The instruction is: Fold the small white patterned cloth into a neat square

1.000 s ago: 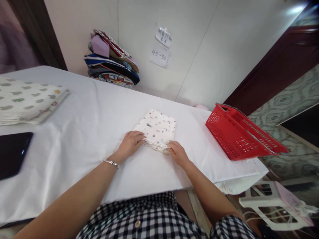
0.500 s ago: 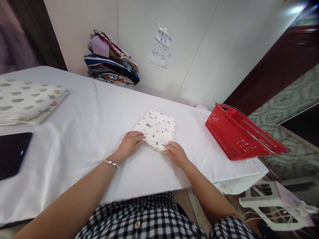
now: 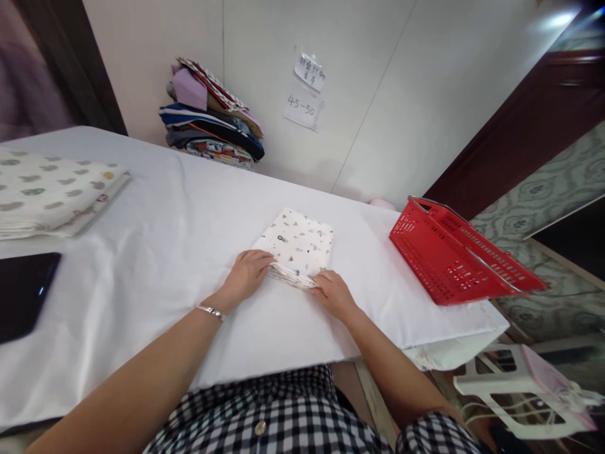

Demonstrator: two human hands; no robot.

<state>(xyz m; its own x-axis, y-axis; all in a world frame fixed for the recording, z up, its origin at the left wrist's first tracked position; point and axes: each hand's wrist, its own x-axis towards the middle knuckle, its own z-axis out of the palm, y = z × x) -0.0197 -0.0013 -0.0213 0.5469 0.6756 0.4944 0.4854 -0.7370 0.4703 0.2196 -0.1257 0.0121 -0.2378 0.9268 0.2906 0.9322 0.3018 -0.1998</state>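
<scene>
A black-and-white checked shirt (image 3: 265, 413) with a small round button (image 3: 259, 427) on its front is worn, a short sleeve (image 3: 437, 435) of the same pattern is seen to the right of this button, and a thin silver bracelet (image 3: 212, 309) is worn on the left wrist.

Tablet (image 3: 23, 293) cut off, left edge.

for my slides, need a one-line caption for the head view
Both hands, left and right, grip the near edge of a folded cloth on a white table.
</scene>
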